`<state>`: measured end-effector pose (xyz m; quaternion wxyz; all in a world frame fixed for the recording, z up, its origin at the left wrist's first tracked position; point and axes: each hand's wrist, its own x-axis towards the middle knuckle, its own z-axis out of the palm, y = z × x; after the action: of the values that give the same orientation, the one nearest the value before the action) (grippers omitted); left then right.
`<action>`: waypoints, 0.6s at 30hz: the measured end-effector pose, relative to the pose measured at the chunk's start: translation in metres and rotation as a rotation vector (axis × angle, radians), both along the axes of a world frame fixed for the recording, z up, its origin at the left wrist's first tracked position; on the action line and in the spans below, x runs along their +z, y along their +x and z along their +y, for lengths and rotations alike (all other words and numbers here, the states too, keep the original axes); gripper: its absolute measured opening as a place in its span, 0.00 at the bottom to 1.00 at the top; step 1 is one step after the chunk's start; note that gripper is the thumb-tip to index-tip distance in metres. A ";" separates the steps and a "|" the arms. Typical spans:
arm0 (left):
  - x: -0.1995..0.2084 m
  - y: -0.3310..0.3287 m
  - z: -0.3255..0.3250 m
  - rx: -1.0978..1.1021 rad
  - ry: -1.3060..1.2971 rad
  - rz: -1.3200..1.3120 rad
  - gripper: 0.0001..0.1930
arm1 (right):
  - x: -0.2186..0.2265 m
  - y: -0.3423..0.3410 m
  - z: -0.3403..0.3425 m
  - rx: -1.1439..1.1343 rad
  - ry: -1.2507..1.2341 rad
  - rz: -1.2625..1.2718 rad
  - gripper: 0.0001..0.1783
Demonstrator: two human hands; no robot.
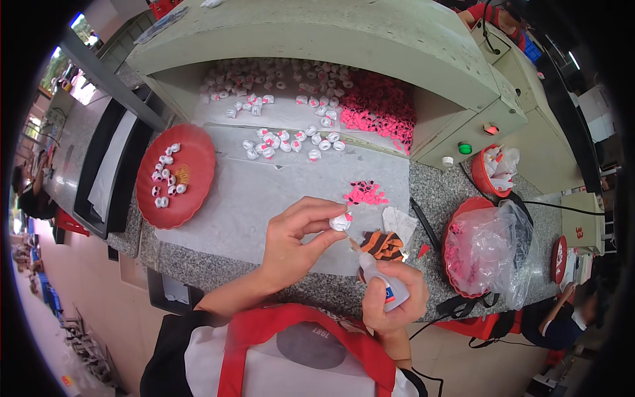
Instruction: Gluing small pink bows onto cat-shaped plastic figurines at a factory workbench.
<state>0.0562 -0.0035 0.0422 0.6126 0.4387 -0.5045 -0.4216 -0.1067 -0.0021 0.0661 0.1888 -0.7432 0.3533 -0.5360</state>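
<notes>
Between the thumb and forefinger of my left hand (291, 239) is a small round white piece (339, 223) with a pink patch. My right hand (409, 298) grips a squeeze bottle (372, 268), translucent with a blue label. Its nozzle points up toward the white piece, a short gap below it. Just beyond my hands, a small pile of flat pink pieces (365, 193) lies on the white sheet (245, 192). An orange-and-black striped cloth (382, 245) sits beside the bottle's tip, next to a crumpled white paper (399, 226).
A scalloped red plate (149, 178) with several white pieces stands at the left. Ahead, a pale green open-fronted cabinet (297, 40) shelters many white pieces and a pink heap (377, 106). Another red plate (453, 274) with plastic bags and a red bowl (481, 175) stand at the right.
</notes>
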 end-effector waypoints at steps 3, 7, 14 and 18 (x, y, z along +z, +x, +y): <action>0.000 -0.001 0.001 -0.026 0.050 0.098 0.16 | 0.001 0.000 0.000 -0.027 -0.018 0.029 0.12; 0.004 0.001 0.001 -0.124 0.211 0.319 0.17 | -0.004 0.000 0.002 -0.022 -0.007 -0.011 0.12; 0.001 0.004 0.000 -0.147 0.253 0.373 0.19 | -0.005 -0.001 0.005 -0.001 0.051 -0.081 0.11; 0.001 0.006 0.000 -0.156 0.274 0.379 0.19 | -0.005 -0.002 0.003 -0.003 0.024 -0.048 0.11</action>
<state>0.0624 -0.0032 0.0434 0.5969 0.3904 -0.3508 -0.6068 -0.1091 0.0013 0.0613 0.2053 -0.7273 0.3561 -0.5496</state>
